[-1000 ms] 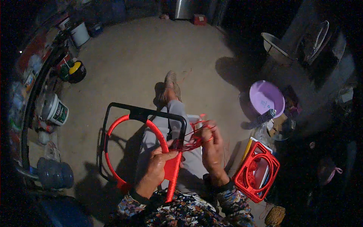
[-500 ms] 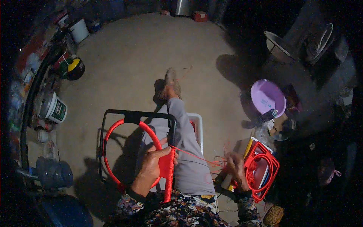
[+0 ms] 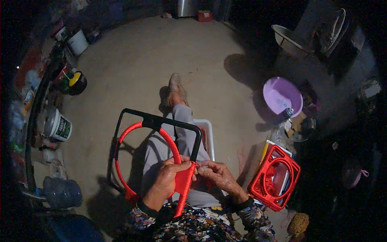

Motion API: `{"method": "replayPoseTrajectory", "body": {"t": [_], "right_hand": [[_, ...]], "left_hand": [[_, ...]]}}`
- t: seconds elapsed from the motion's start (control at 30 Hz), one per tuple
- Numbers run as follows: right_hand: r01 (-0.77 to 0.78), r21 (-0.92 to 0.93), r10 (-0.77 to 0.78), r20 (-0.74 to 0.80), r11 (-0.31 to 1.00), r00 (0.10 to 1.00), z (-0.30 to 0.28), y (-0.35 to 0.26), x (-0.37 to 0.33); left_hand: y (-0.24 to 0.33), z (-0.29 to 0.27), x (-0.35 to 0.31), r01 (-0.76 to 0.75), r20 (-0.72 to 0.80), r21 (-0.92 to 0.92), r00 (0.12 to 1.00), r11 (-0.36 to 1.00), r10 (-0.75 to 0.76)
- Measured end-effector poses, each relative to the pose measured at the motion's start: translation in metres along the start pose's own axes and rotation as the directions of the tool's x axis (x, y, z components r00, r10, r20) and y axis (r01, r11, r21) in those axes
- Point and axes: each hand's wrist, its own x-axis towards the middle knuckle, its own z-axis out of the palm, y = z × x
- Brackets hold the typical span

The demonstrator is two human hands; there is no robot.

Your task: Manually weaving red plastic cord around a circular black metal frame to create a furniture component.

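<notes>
A black rectangular frame with a red ring inside it stands tilted over my lap. Red cord is wound tightly along part of its right side, beside a flat red panel. My left hand grips that panel, thumb on top and fingers behind. At the frame's right edge, my right hand has thumb and fingers pinched together on the red cord, close to the top of the wound stretch. The cord's loose end is mostly hidden by my right hand and lap.
To my right lies a red plastic frame on a container holding red cord. A white bin stands behind my leg. Farther right are a purple basin and a spray can. Buckets and a large bottle line the left.
My right hand has come left from beside the red plastic frame to the edge of the black frame, and the stretched cord has shortened. The black frame has tilted and shifted slightly right.
</notes>
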Motion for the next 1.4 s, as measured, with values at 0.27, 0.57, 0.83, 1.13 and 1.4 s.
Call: {"method": "replayPoseTrajectory", "body": {"t": [0.27,0.57,0.83,1.13,1.4], "right_hand": [[0.06,0.189,-0.052,-0.044,0.98,0.998,-0.007,0.025,-0.008],[0.088,0.161,-0.087,-0.01,0.983,0.996,-0.006,0.017,-0.016],[0.084,0.235,-0.07,-0.067,0.968,0.995,-0.01,0.029,-0.01],[0.144,0.08,-0.144,-0.011,0.986,0.99,0.001,-0.011,0.001],[0.289,0.057,-0.294,0.121,0.956,0.948,0.033,-0.05,-0.003]], "left_hand": [[-0.001,0.005,0.005,0.063,0.042,-0.076,0.997,0.995,-0.059],[-0.004,0.001,0.007,0.091,0.081,-0.055,0.993,0.994,-0.086],[0.002,0.008,0.004,0.045,0.1,0.0,0.994,0.999,-0.045],[0.029,-0.007,-0.003,0.007,0.241,-0.014,0.97,1.0,-0.004],[0.072,-0.017,-0.033,-0.047,0.296,-0.089,0.952,0.995,0.071]]}}
